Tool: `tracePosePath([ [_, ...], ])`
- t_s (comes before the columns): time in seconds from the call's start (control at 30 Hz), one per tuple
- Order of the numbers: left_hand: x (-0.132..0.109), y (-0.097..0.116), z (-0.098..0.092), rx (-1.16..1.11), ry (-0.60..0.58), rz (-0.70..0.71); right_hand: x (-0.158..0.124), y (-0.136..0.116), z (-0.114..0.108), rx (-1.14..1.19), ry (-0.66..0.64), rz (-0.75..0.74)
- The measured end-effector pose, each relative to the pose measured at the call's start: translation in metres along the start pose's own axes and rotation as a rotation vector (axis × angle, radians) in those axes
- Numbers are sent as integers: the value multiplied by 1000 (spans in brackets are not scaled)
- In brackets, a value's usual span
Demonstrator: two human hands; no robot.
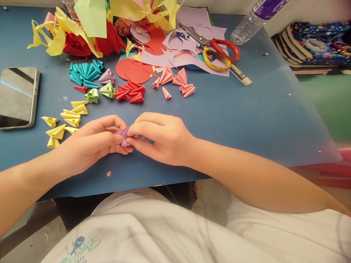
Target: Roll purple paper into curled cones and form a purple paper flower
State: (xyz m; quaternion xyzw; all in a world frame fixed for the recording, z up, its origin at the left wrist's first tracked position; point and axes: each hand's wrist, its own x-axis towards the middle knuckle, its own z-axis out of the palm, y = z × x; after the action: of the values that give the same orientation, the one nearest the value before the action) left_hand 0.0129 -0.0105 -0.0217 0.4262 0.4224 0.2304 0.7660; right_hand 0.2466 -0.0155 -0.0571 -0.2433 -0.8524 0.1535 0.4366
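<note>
Left hand [95,142] and right hand [167,138] meet on a small curled purple paper piece [125,137]

A blue flat-topped counter [233,109] spreads across the scene. At its far left to middle lies a heap of yellow, red, green and lilac paper scraps [91,22]. The hands are close together over the near middle, both clamped on the purple piece: the left grips its left end, the right pinches its right side between thumb and fingers. A grey-rimmed smartphone [19,96] lies far left, a clear plastic bottle [248,27] far right, and red-and-yellow-handled scissors [204,40] on the lilac paper. Beyond the hands sit rolled paper cones in teal [85,73], red [131,91] and pink [168,77], with yellow ones [71,114] nearer left. Smallest, the purple piece seems to have its long axis running roughly left to right; fingers cover its ends, so which way it points I cannot tell.
</note>
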Motion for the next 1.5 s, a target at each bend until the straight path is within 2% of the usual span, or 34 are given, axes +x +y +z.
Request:
tracePosePath([
  [0.13, -3, 1, 5, 40, 24, 13, -1, 2, 4, 29, 24, 2],
  [0.27, -8, 4, 13, 240, 83, 72, -1, -4, 4, 74, -30, 29],
  [0.4, -9, 7, 15, 377, 89, 90, 0, -10, 1, 194, -58, 183],
  [0.53, -10, 7, 13, 470, 117, 171, 2, -10, -1, 425, -60, 362],
  [0.63, -10, 7, 12, 518, 113, 202, 3, -8, -1, 527, -61, 402],
  [0.77, -11, 6, 11, 529, 118, 181, 1, -7, 0, 461, -56, 358],
  [0.9, -12, 6, 10, 564, 138, 223, 0, -7, -1, 317, -53, 274],
  [1.03, -10, 5, 4, 687, 94, 303, 0, -7, -4, 206, -62, 227],
  [1.2, -8, 6, -3, 823, 22, 391, 0, -5, -8, 72, -136, 119],
  [1.37, -8, 10, -5, 863, 3, 423, 0, -4, -8, 40, -179, -22],
  [1.5, -8, 12, -5, 835, -18, 409, -1, -3, -7, 89, -135, -21],
])
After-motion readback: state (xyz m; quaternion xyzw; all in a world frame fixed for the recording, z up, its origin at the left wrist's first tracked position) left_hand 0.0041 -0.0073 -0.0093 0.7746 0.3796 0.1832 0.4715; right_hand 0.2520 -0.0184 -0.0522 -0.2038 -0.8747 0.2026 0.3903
